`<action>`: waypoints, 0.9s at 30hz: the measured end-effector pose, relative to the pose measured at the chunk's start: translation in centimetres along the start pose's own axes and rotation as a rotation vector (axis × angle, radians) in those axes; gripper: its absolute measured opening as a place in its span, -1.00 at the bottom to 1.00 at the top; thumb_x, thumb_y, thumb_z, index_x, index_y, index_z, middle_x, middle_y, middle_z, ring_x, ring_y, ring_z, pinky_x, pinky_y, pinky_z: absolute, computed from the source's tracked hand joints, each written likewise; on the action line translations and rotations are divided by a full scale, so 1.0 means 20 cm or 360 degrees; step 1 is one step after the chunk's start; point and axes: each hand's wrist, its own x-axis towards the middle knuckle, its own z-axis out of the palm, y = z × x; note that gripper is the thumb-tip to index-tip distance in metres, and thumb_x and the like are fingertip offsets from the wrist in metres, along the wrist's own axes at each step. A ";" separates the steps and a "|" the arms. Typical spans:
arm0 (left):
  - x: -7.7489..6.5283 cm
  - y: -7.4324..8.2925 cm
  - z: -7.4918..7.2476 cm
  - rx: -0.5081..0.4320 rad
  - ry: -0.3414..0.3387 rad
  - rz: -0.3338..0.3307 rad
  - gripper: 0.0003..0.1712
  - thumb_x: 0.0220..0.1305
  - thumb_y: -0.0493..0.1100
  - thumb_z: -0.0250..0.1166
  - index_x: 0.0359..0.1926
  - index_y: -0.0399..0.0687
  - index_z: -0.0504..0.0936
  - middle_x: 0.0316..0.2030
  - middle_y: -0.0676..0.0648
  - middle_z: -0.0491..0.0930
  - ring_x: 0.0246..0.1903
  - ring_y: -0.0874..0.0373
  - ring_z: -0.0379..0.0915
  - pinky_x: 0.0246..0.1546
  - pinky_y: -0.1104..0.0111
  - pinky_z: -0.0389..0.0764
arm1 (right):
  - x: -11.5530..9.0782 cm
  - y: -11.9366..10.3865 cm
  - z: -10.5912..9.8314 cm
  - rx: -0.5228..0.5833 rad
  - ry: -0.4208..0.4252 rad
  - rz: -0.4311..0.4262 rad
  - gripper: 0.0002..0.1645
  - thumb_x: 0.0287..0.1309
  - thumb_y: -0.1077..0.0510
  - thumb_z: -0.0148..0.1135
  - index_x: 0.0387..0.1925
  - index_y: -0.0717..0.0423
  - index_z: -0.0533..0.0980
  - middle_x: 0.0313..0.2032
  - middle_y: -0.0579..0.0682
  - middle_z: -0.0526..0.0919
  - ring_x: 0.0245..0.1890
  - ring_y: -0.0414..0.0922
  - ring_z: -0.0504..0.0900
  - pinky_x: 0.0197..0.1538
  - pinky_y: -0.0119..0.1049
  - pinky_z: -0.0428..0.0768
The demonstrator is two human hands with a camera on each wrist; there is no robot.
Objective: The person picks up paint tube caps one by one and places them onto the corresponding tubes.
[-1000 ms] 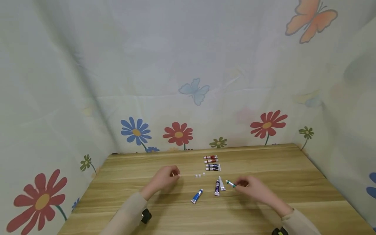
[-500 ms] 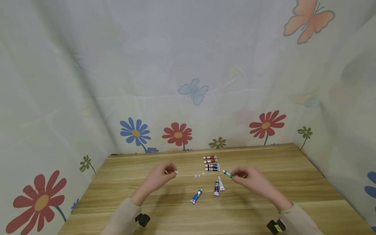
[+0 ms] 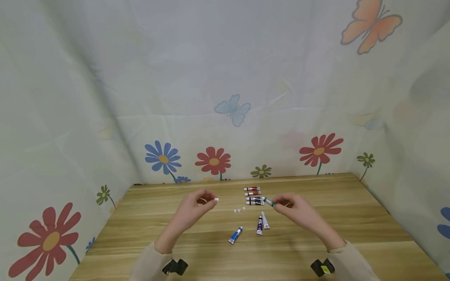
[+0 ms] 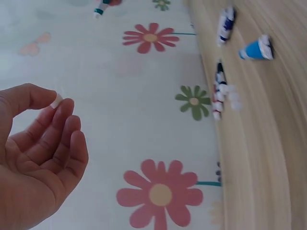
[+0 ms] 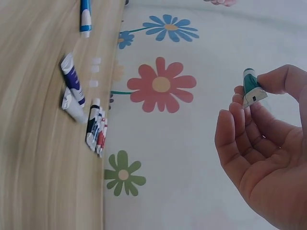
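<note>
pinching white cap (image 4: pixel 57 101), green tube (image 5: pixel 252 87)

Right grip (image 5: pixel 266 149) pinching green tube (image 5: pixel 250 82), flowers (image 5: pixel 161 85)

A green, flat-ended tube (image 5: pixel 251 85) is held tilted in the right hand (image 3: pixel 294 207). The left hand (image 3: pixel 192 207) pinches a small white cap (image 4: pixel 57 101).
</note>
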 end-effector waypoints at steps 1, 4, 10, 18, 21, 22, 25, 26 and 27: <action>0.00 0.02 0.00 -0.0020 0.0021 0.0007 -0.86 0.33 -0.12 0.39 -0.14 -0.02 0.68 -0.29 0.08 0.63 -0.27 0.16 0.54 -0.17 0.34 0.60 | 0.00 -0.01 0.00 0.0017 0.0005 0.0009 -0.77 0.34 0.11 0.28 -0.09 0.16 0.65 -0.22 -0.02 0.71 -0.26 -0.12 0.59 -0.23 -0.26 0.58; -0.01 0.06 0.01 -0.0080 0.0080 0.0032 -0.86 0.32 -0.10 0.39 -0.15 -0.01 0.68 -0.28 0.08 0.64 -0.26 0.17 0.54 -0.15 0.32 0.61 | 0.00 -0.04 0.01 0.0050 0.0020 0.0012 -0.76 0.33 0.12 0.28 -0.08 0.18 0.64 -0.21 0.04 0.71 -0.29 -0.11 0.59 -0.27 -0.28 0.59; -0.02 0.11 0.03 -0.0165 0.0134 0.0111 -0.88 0.33 -0.11 0.40 -0.16 0.00 0.70 -0.27 0.07 0.65 -0.25 0.17 0.55 -0.10 0.26 0.61 | 0.01 -0.07 0.02 0.0072 0.0043 -0.0020 -0.79 0.33 0.16 0.26 -0.09 0.18 0.64 -0.25 0.00 0.69 -0.32 -0.09 0.59 -0.28 -0.30 0.59; -0.03 0.17 0.06 -0.0236 0.0164 0.0133 -0.85 0.33 -0.09 0.39 -0.13 0.01 0.71 -0.24 0.06 0.65 -0.22 0.14 0.54 -0.07 0.24 0.60 | 0.01 -0.10 0.03 0.0121 0.0061 -0.0014 -0.79 0.38 0.18 0.19 -0.06 0.19 0.62 -0.36 -0.02 0.59 -0.35 -0.02 0.55 -0.33 -0.30 0.54; -0.03 0.19 0.07 -0.0258 0.0164 0.0148 -0.85 0.34 -0.09 0.39 -0.12 0.02 0.71 -0.24 0.06 0.65 -0.21 0.14 0.54 -0.06 0.23 0.60 | 0.01 -0.12 0.04 0.0129 0.0070 -0.0004 -0.80 0.40 0.18 0.18 -0.06 0.19 0.62 -0.37 -0.02 0.58 -0.36 -0.05 0.54 -0.34 -0.29 0.52; -0.03 0.19 0.07 -0.0264 0.0166 0.0153 -0.86 0.34 -0.09 0.39 -0.12 0.02 0.71 -0.23 0.06 0.66 -0.21 0.14 0.54 -0.06 0.22 0.60 | 0.01 -0.13 0.04 0.0134 0.0073 -0.0004 -0.80 0.40 0.19 0.17 -0.07 0.19 0.62 -0.38 -0.02 0.58 -0.37 -0.05 0.54 -0.35 -0.29 0.51; -0.03 0.20 0.08 -0.0287 0.0166 0.0169 -0.86 0.34 -0.10 0.39 -0.12 0.01 0.71 -0.23 0.06 0.66 -0.20 0.14 0.54 -0.05 0.19 0.60 | 0.02 -0.14 0.04 0.0143 0.0076 -0.0013 -0.81 0.40 0.19 0.17 -0.08 0.18 0.62 -0.39 -0.02 0.57 -0.39 -0.06 0.53 -0.37 -0.30 0.50; -0.03 0.20 0.09 -0.0290 0.0162 0.0170 -0.86 0.34 -0.11 0.39 -0.12 0.01 0.71 -0.23 0.06 0.66 -0.20 0.14 0.55 -0.05 0.20 0.61 | 0.02 -0.14 0.04 0.0147 0.0076 -0.0019 -0.81 0.40 0.19 0.16 -0.09 0.19 0.62 -0.39 -0.02 0.57 -0.39 -0.07 0.53 -0.37 -0.30 0.49; -0.03 0.21 0.09 -0.0300 0.0157 0.0170 -0.85 0.34 -0.10 0.39 -0.11 0.01 0.71 -0.22 0.06 0.66 -0.20 0.14 0.55 -0.05 0.21 0.60 | 0.02 -0.14 0.04 0.0143 0.0076 -0.0025 -0.82 0.40 0.19 0.17 -0.10 0.18 0.62 -0.39 -0.03 0.57 -0.39 -0.07 0.53 -0.37 -0.30 0.49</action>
